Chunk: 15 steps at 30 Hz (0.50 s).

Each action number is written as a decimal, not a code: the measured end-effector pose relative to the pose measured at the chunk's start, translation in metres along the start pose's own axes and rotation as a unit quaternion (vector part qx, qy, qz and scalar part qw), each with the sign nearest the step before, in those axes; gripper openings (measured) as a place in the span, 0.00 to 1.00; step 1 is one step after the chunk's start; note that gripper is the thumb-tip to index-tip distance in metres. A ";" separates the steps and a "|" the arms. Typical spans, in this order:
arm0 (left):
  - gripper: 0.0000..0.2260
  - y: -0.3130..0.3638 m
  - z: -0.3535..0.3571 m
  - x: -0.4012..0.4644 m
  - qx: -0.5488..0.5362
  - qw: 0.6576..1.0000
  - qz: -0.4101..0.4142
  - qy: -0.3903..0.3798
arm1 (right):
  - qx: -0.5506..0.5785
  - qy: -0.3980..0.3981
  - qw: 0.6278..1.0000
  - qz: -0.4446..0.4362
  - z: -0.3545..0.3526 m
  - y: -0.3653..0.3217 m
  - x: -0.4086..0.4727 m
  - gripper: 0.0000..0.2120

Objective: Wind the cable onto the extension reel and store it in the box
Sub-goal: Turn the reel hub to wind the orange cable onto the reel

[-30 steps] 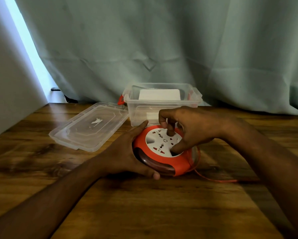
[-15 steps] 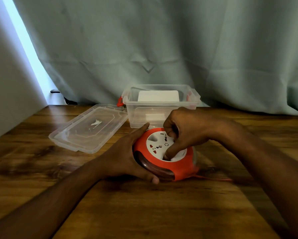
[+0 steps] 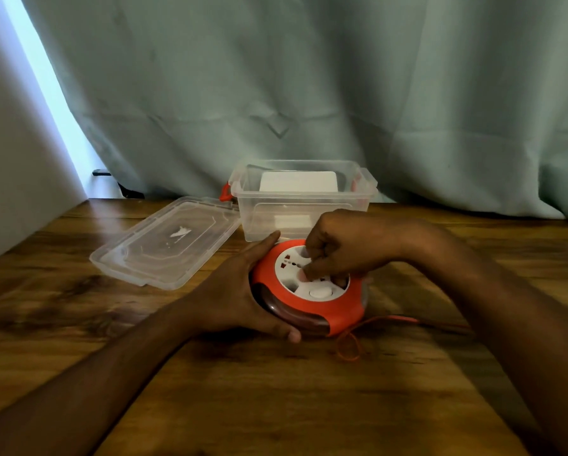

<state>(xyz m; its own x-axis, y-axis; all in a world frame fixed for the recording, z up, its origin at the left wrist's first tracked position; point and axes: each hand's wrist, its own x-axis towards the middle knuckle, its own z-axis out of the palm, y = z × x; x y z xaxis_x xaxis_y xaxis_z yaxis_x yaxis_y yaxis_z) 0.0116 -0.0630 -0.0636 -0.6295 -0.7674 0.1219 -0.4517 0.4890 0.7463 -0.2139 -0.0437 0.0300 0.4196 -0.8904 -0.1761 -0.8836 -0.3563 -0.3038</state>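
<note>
An orange round extension reel [image 3: 322, 311] with a white socket face [image 3: 312, 284] lies on the wooden table, just in front of a clear plastic box [image 3: 300, 205]. My left hand [image 3: 240, 291] cups the reel's left side and holds it. My right hand [image 3: 345, 251] rests on top, fingers pressed into the white socket face. A thin orange cable [image 3: 378, 324] leaves the reel's lower right, makes a small loop on the table and runs off right under my right forearm. The box stands open, with a white item inside.
The box's clear lid [image 3: 167, 241] lies flat to the left of the box. A teal curtain [image 3: 309, 93] hangs behind the table's far edge. A pale wall [image 3: 9, 159] borders the left. Bare wood [image 3: 276, 406] stretches in front of the reel.
My right hand has turned the white socket face round; the white button now faces me. The loose cable has drawn closer and curled into a small loop by the reel. My left hand stays put.
</note>
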 end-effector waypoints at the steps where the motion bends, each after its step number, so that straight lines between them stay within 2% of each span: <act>1: 0.62 0.000 0.000 0.000 0.000 1.000 -0.002 0.011 | 0.017 -0.017 1.000 0.007 -0.006 0.002 -0.006 0.13; 5: 0.60 0.002 0.000 0.000 0.006 0.999 -0.026 0.039 | 0.049 -0.088 0.994 0.052 -0.018 0.003 -0.021 0.13; 8: 0.59 0.005 0.000 0.000 0.004 0.998 -0.036 0.047 | 0.006 -0.072 0.994 0.087 -0.017 -0.002 -0.022 0.16; 10: 0.60 0.007 0.000 0.000 -0.001 0.998 -0.039 0.051 | -0.035 -0.050 0.991 0.119 -0.017 -0.004 -0.022 0.14; 13: 0.61 0.010 0.000 0.000 -0.009 0.997 -0.044 0.055 | -0.025 -0.120 0.978 0.171 -0.014 -0.005 -0.019 0.07; 15: 0.61 0.011 0.000 0.000 -0.008 0.998 -0.043 0.055 | -0.009 -0.166 0.970 0.175 -0.013 -0.006 -0.019 0.09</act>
<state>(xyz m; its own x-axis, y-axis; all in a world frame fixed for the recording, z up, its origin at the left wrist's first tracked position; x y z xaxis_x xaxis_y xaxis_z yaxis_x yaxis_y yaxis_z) 0.0069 -0.0579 -0.0552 -0.5154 -0.8475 0.1267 -0.4905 0.4131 0.7673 -0.2196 -0.0285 0.0472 0.1351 -0.8184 -0.5585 -0.9862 -0.0568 -0.1553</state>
